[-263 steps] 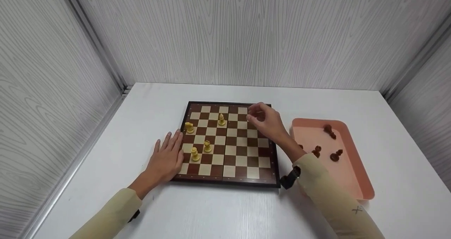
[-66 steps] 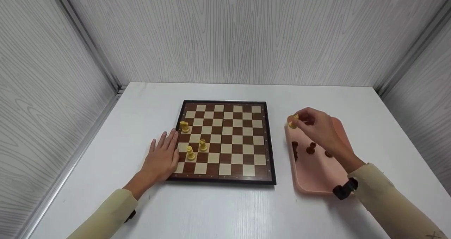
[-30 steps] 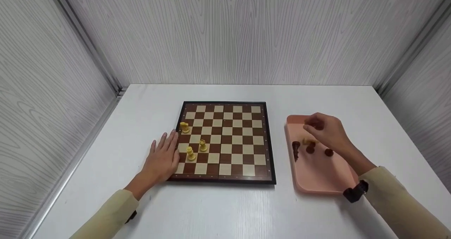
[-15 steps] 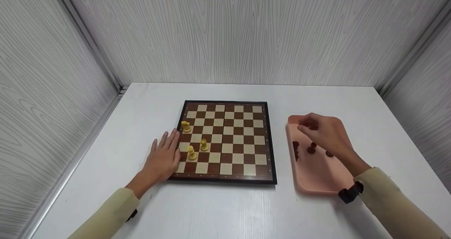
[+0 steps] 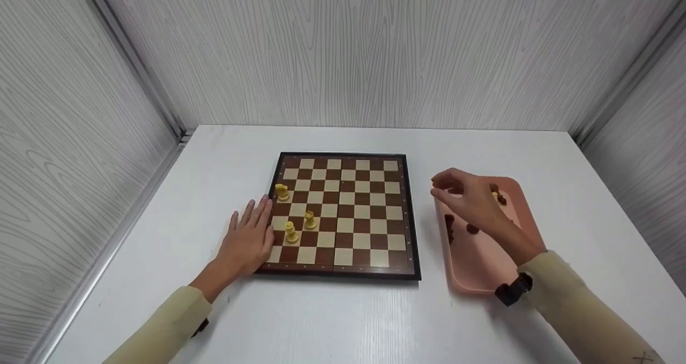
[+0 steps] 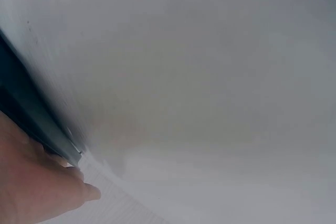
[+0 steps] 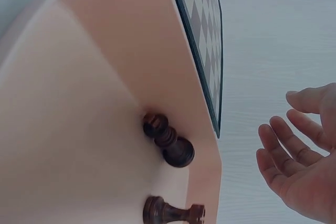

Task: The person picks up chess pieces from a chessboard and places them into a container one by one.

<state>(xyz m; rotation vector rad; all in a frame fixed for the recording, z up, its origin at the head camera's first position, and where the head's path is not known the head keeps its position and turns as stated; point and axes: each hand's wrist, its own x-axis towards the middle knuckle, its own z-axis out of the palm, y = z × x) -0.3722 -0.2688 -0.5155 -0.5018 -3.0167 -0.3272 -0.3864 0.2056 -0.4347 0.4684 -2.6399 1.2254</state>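
A brown and cream chessboard (image 5: pixel 344 242) lies on the table. My left hand (image 5: pixel 245 240) rests with fairly straight fingers along its left edge. Near that hand stand a yellow knight (image 5: pixel 282 193), a yellow piece with a crown-like head (image 5: pixel 310 220) and another yellow piece (image 5: pixel 291 232). My right hand (image 5: pixel 465 197) hovers over the left rim of a pink tray (image 5: pixel 490 273), thumb and fingers apart and nothing between them. Inside the tray lie several dark chess pieces, among them a dark rook (image 7: pixel 173 212), and a yellow piece (image 5: pixel 496 195) partly hidden behind that hand.
The board's dark raised frame (image 7: pixel 195 51) runs close beside the tray's left wall. White table surface (image 5: pixel 364 321) stretches in front of both. A pale wood-grain panel (image 5: pixel 343 53) stands behind the table, with side panels left and right.
A yellow bishop has left the board; my right hand carried a yellow piece to the tray and let it drop. That hand has since moved left to the tray's rim. The left hand stays put.
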